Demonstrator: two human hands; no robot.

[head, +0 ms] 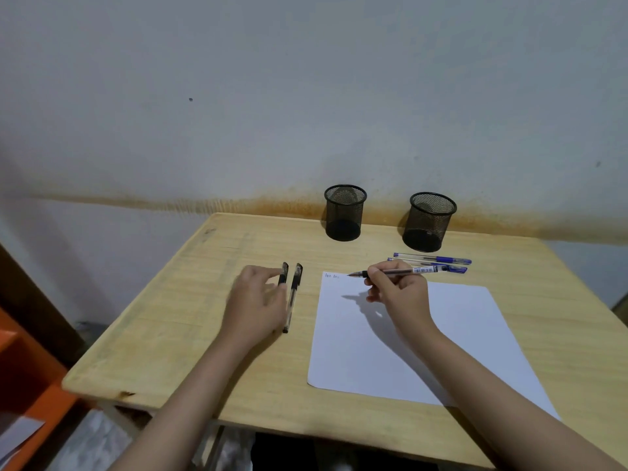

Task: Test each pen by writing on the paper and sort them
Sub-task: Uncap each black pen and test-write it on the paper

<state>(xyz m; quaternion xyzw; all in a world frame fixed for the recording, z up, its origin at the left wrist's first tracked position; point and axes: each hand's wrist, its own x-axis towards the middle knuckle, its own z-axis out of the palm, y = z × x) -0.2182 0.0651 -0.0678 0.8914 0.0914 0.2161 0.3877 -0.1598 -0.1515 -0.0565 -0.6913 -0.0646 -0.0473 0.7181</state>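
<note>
While my right hand [396, 288] pinches a pen [397, 272] near its tip end, the barrel runs nearly level toward the right of the frame, its point hanging just over the upper left corner of the paper [407, 338], beside a few small marks already written there. I judge the pen light, stiff and a little slick on its clear barrel, so the low grip close to the point is the right place to hold; taken higher up it would likely wobble when I write.

My left hand [256, 302] sits left of centre with fingers stretched out and relaxed, its fingertips touching the capped end of a black pen [283, 274]. Whether it presses or only brushes it, motion blur keeps me from telling. A second black pen [293, 297] lies just beside it on the tabletop [176, 321], nearly parallel. Both look slim and apt to roll, best taken mid-barrel.

Two blue pens [433, 259] lie right of my right hand, above the paper. Two mesh cups [345, 214] stand at the far edge, near the wall, with no pens showing in them.
</note>
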